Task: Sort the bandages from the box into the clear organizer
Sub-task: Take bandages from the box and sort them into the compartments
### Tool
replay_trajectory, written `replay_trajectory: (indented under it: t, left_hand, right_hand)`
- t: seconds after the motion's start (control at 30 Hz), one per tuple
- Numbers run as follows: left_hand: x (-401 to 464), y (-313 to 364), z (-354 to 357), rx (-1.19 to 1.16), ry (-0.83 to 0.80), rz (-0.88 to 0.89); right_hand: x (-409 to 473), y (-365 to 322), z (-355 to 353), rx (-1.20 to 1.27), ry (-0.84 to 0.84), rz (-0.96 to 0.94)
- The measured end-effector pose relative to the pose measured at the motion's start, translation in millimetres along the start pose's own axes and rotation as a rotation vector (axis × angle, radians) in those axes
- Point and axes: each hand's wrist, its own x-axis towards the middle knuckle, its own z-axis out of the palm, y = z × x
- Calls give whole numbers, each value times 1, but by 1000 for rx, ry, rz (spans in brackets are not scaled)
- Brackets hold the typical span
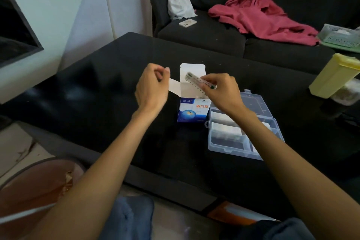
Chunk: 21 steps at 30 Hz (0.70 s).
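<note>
Nearest, the black table's (116, 138) front edge runs close to the person's knees, with bare tabletop left of the clear organizer (243, 132), which lies open with white bandages inside. Just behind it stands the open bandage box (192, 111). Above the box, the right hand (222, 91) pinches a bandage strip (196, 80); the left hand (152, 85), fingers curled, seems to hold nothing. A dark sofa (204, 33) lies beyond.

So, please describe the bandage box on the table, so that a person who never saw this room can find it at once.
Look at the black table in front of the dark sofa. Near its middle, between the left hand and the right hand, stands the bandage box, directly left of the clear organizer. It is the only blue-and-white carton, with red characters and white flaps open.
</note>
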Motion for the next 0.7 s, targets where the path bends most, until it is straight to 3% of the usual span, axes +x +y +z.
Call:
replay_trajectory:
  t: [0.1,0.23,0.43,0.5,0.7]
  left_hand:
    - [-9,20,12,-3,-2,38]
    - [-17,27,28,-35,-38,-69]
    - [-22,29,35,417,-195,62]
    - [-20,33,35,345,-255,62]
    - [-17,44,33,-162,-596,-92]
  right_hand:
    - [1,0,-1,3,1,58]
    - [-1,2,-7,151,-21,207]
    - [-8,2,-17,635,-130,458]
    - [-10,2,-18,684,-158,478]
    - [-15,8,-21,753,-222,480]
